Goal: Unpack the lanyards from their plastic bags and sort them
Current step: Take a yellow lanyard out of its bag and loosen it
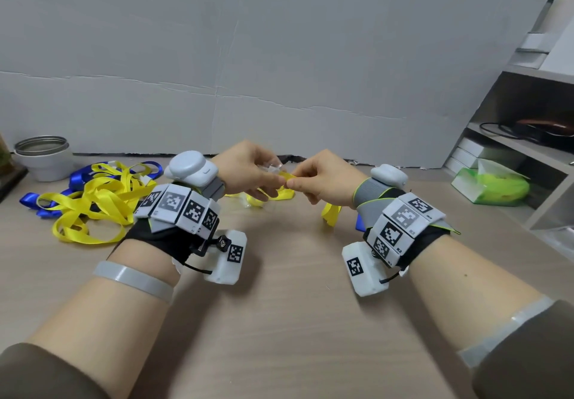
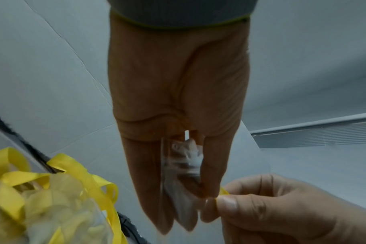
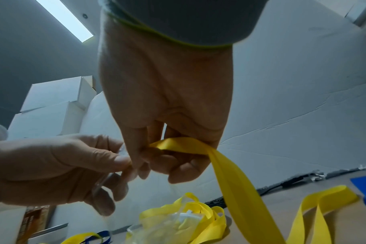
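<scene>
The right wrist band (image 1: 403,227) carries small labels, "R2" legible beside one square code marker; nothing else readable

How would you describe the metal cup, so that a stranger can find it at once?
Start at the grey wall board behind the table and follow its bottom edge to the far left. There stands the cup, just behind the pile of loose yellow and blue lanyards. It is the only round, hard thing there, white with a shiny metal rim.
</scene>
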### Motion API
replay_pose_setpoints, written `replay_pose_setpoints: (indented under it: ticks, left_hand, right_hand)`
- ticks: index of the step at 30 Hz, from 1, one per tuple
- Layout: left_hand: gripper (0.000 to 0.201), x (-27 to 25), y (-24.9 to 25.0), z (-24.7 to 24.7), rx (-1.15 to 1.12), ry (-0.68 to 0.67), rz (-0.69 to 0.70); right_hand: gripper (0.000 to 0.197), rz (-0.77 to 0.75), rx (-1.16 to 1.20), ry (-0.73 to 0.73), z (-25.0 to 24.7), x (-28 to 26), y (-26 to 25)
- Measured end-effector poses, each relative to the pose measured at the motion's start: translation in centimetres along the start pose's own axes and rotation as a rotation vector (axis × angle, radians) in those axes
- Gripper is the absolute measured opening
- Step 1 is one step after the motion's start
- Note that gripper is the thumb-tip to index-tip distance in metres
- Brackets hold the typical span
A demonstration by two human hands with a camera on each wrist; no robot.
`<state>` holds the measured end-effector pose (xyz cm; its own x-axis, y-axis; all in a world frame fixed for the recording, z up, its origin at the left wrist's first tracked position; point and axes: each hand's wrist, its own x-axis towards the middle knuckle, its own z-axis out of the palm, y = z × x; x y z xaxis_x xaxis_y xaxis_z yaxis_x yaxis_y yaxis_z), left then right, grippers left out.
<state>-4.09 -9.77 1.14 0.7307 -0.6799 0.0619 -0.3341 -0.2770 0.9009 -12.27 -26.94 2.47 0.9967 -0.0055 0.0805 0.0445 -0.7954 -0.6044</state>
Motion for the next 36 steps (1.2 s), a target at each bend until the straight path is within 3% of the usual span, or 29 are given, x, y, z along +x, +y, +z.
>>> replay_pose_setpoints:
  ticks: [4, 10, 17, 25, 31, 36]
  left_hand:
    - [0.018, 0.1, 0.0, 0.2, -0.054, -0.015, -0.060]
    - [0.010, 0.7, -0.2, 0.5, -0.185, 0.209, -0.088]
    - [0.017, 1.2, -0.3, 1.8, -0.462, 0.405, -0.074]
    - [0.005, 1.0, 0.6, 1.9, -0.687, 0.623, -0.075]
    - [0.003, 0.8, 0.6, 1.1, -0.931, 0.532, -0.058]
    - [0.004, 0.7, 0.6, 0.3, -0.963, 0.456, -0.070]
  right_hand:
    - [0.012, 0.036, 0.024, 0.065, 0.0, 0.2, -0.2]
    - [0.007, 0.129, 0.209, 0.270, -0.2, 1.0, -0.2]
    - [0.011, 0.155, 0.519, 0.158, 0.4, 1.0, -2.3]
    - [0.020, 0.117, 0.584, 0.086, 2.5, 1.3, -2.6]
    - [0.016, 0.095, 0.573, -0.013, 3.2, 0.7, -2.4]
    - [0.017, 0.088, 0.508, -0.061, 3.4, 0.5, -1.6]
